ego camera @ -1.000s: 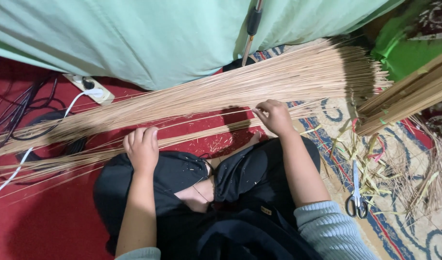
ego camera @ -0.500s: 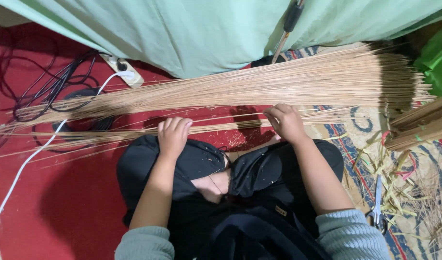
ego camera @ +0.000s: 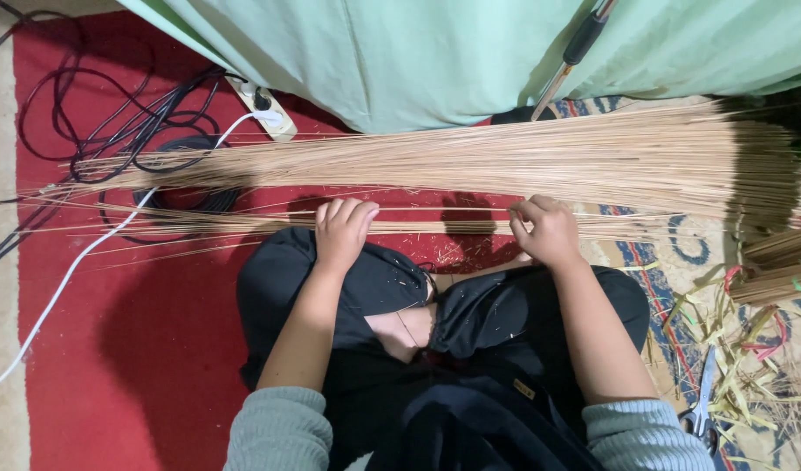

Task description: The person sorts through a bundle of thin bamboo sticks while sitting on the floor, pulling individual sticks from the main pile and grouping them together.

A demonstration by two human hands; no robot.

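Home floor workspace: red carpet (ego camera: 112, 349), power strip (ego camera: 265, 109), heaped thin sticks (ego camera: 523, 157), scissors (ego camera: 703, 397).

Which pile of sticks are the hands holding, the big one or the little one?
The little one: the thin bundle lying right in front of the knees. The left hand and right hand both rest on it. The big sheaf lies farther away, beside the green cloth, untouched.

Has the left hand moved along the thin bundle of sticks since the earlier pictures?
Cannot tell: the camera shifted. The left hand rests on the thin stick bundle above the knee, as before.
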